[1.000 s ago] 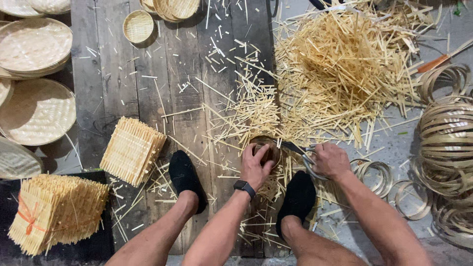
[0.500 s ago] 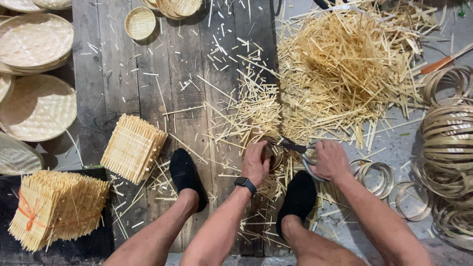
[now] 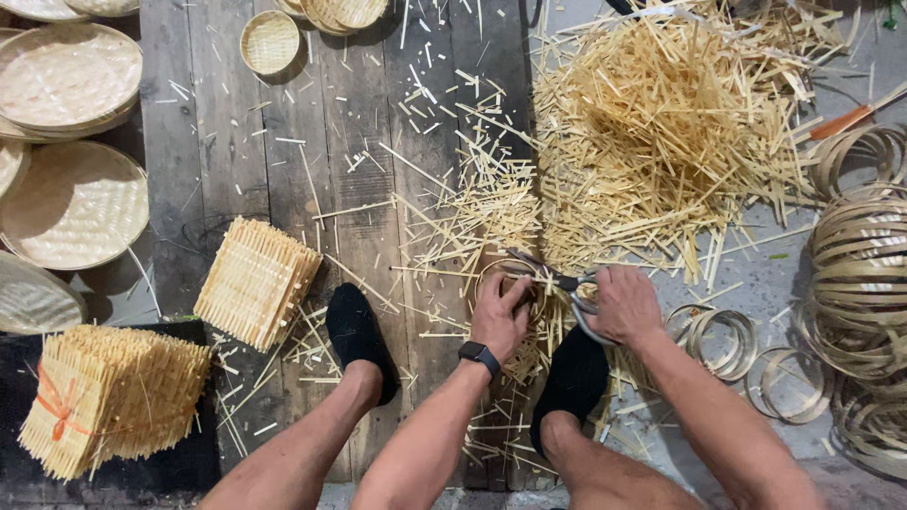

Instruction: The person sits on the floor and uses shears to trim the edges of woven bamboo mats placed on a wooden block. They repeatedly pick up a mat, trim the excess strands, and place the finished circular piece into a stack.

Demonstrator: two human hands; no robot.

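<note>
1. Wooden plank floor [image 3: 246, 198], dark and weathered, littered with short bamboo slivers. The person sits on it, legs out, feet in black shoes.
2. Heap of cut bamboo strips [image 3: 661, 132], pale yellow, the landmark here. It lies directly beyond the hands and spreads toward the far right.
3. Flat woven trays [image 3: 71, 203], round, stacked well to the left of the heap, at the frame's left edge.
4. Coiled bamboo hoops [image 3: 864, 274], piled just right of the heap; a few loose rings lie nearer the right knee.
5. Tied bundle of woven squares [image 3: 109, 397], bound with orange string, far left of the heap and near the person. A second loose stack of woven squares [image 3: 255, 281] sits between it and the heap.
6. Left hand [image 3: 499, 316], smartwatch on the wrist, just below the heap's near edge. It is clenched around a small round woven piece [image 3: 505, 274], pressing it in place; most of the piece is hidden.
7. Right hand [image 3: 624, 304], beside the left one, grasping the handles of metal scissors [image 3: 557, 281]. The blades point left, reaching the woven piece's rim.
</note>
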